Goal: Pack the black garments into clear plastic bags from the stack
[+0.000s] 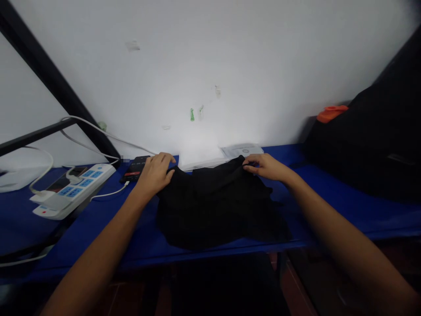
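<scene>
A black cloth [213, 206], rumpled along its far edge, lies on the blue table [332, 210] in front of me. My left hand [156, 173] is at its far left corner, with the thumb and fingers closed on the fabric. At the far right corner, my right hand [263, 166] pinches the cloth between thumb and fingers. Between the two hands the fabric's far edge dips a little. The fingertips of my left hand are partly hidden by the cloth.
White paper [197, 159] and a clear plastic packet [245, 150] lie behind the cloth by the wall. Left are a phone [136, 169] and a power strip [79, 188] with cables. A black bag [371, 145] and an orange item [331, 113] are at right.
</scene>
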Demonstrator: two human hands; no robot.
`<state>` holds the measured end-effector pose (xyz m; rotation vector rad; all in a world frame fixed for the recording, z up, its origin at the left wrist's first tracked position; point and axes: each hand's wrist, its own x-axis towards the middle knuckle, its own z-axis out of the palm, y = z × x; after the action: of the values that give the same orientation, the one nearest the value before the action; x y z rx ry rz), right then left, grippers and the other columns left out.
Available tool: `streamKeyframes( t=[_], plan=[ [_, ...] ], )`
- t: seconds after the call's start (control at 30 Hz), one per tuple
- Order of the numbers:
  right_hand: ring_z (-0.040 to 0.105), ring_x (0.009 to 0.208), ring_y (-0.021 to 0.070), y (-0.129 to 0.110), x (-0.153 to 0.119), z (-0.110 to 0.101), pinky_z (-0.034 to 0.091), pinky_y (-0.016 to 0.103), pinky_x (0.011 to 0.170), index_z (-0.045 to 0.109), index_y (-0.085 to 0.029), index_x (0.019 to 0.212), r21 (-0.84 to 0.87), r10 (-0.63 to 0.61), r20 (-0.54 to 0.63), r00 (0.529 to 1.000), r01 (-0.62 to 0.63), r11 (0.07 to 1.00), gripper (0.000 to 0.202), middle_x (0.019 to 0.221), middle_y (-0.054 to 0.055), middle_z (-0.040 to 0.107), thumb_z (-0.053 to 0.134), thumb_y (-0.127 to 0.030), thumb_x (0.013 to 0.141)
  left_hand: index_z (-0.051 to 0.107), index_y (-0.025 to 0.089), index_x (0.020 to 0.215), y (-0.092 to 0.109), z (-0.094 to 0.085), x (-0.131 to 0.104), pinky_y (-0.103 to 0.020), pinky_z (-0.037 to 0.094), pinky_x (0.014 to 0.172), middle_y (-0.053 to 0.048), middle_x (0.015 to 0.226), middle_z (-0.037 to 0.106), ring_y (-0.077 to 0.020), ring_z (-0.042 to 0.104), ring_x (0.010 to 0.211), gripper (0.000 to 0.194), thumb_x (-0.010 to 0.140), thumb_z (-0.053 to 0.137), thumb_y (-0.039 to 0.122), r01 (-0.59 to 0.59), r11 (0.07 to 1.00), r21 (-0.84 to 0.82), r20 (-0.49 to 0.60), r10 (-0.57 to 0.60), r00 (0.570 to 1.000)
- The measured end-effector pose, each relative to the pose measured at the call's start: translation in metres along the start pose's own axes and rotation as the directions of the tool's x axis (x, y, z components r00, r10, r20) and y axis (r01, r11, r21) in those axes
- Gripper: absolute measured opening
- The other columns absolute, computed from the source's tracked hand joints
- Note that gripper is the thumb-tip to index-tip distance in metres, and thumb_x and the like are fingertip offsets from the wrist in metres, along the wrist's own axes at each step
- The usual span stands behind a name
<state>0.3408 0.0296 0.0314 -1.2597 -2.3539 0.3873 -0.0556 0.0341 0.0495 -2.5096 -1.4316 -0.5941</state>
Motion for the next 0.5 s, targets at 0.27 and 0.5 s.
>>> streamKeyframes(
  t=[0.27, 0.5],
  plan=[
    [0.062, 0.085, 0.0228, 0.004, 0.005, 0.015, 0.049, 0.038, 0.077, 0.068, -0.022, 0.093, -0.137, -0.014, -0.167, 0.986, -0.009, 0.990, 0.017, 0.094, 0.007, 0.068, 0.053, -0.030, 0.089, 0.076, 0.035, 0.094, 0.036, -0.013, -0.007, -0.051, 0.023, 0.116, 0.005, 0.152, 0.041, -0.0298, 0.036, 0.138, 0.027, 0.089, 0.060, 0.056, -0.238, 0.873, -0.426, 0.350, 0.401, 0.846],
    [0.061, 0.091, 0.0233, 0.004, 0.010, 0.030, 0.050, 0.040, 0.083, 0.068, -0.021, 0.098, -0.129, -0.031, -0.279, 0.960, -0.005, 0.992, 0.023, 0.100, 0.009, 0.062, 0.049, -0.033, 0.094, 0.048, 0.034, 0.142, 0.041, 0.019, -0.009, -0.060, 0.016, 0.113, -0.008, 0.154, 0.038, -0.0359, 0.028, 0.141, 0.062, 0.091, 0.043, 0.070, -0.032, 0.975, -0.219, 0.367, 0.113, 0.923]
  ],
)
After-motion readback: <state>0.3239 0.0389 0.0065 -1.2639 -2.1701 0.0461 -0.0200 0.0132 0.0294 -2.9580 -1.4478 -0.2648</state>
